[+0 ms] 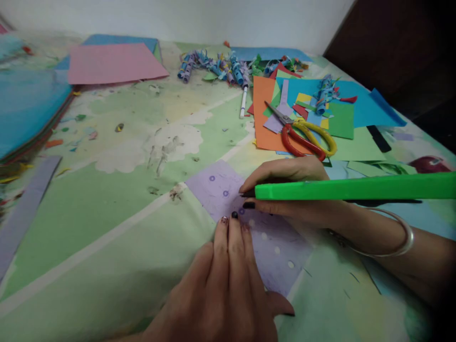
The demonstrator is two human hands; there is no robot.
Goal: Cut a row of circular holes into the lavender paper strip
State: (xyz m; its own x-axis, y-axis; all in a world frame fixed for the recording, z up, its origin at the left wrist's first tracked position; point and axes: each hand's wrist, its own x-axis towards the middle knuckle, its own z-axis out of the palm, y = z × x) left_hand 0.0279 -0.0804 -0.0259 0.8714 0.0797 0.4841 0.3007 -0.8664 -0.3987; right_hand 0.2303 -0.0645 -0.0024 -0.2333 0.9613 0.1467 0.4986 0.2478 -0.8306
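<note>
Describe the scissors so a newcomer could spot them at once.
On the patterned tabletop, look beyond the right hand to the spread of coloured papers. The scissors lie on it, blades pointing away and left. One red handle and one yellow set them apart from the flat papers around.

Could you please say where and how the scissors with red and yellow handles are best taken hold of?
The scissors are probably best gripped by their red and yellow looped handles, coming from the near right: the loops lie toward that side, while the pointed blades aim away.
</note>
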